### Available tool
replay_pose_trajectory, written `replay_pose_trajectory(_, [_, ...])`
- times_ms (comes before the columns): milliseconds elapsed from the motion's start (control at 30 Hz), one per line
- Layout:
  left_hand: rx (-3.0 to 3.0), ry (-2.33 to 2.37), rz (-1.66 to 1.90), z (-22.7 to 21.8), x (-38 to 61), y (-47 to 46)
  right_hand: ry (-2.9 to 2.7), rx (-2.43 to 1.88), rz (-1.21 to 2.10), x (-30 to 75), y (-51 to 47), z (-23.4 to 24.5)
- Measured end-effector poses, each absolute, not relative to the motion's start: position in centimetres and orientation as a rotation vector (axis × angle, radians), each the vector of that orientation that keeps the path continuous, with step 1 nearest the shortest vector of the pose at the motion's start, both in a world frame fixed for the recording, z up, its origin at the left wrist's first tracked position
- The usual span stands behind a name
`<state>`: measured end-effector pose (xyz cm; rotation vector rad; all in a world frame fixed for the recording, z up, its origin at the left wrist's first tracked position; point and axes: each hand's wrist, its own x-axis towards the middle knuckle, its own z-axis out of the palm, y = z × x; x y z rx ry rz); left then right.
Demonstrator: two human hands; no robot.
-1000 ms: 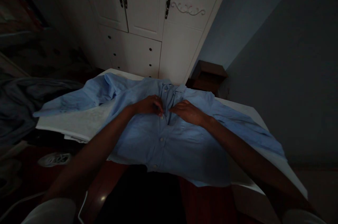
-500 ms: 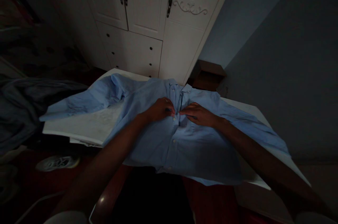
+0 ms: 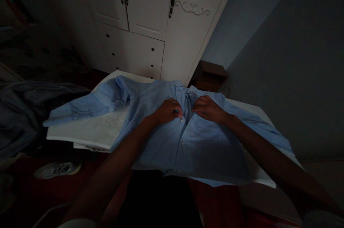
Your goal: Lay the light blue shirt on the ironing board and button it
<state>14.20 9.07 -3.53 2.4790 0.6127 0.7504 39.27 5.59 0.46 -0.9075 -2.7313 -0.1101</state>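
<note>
A light blue button-up shirt (image 3: 188, 142) lies face up on a white table (image 3: 94, 133), its sleeves spread to both sides. My left hand (image 3: 169, 110) pinches the left edge of the shirt's front opening just below the collar. My right hand (image 3: 208, 109) grips the opposite front edge beside it. Both hands have their fingers curled on the fabric, a small gap apart. Several white buttons run down the front below my hands.
A white wardrobe (image 3: 150, 24) with drawers stands behind the table. A small brown bedside cabinet (image 3: 209, 76) sits at its right. Dark bedding (image 3: 24, 110) lies at the left. A shoe (image 3: 53, 170) rests on the dark red floor.
Both hands have moved up the shirt front toward the collar, and have drawn slightly apart. The view has shifted a little.
</note>
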Motion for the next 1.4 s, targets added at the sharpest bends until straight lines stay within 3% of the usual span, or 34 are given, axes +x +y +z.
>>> replay_pose_trajectory(200, [2.505, 0.601, 0.719, -3.6, 14.4, 9.0, -2.674, -1.096, -0.231, 38.3, 6.1, -0.3])
replay_pose_trajectory(400, [2.506, 0.623, 0.764, -3.5, 14.2, 8.7, -2.733, -0.91, -0.047, 36.6, 2.8, -0.2])
replay_pose_trajectory(633, [2.341, 0.479, 0.476, -3.9, 13.8, 8.5, -2.777, -0.864, 0.078, 35.8, 0.7, 0.5])
replay_pose_trajectory(1000, [2.354, 0.475, 0.486, -3.8, 14.0, 8.5, -2.784, -0.8, -0.302, 35.5, 1.4, -0.9])
replay_pose_trajectory(1400, [2.164, 0.523, 0.536, -3.1, 14.0, 7.8, -2.528, -0.605, -0.464, 36.3, 1.9, -2.5])
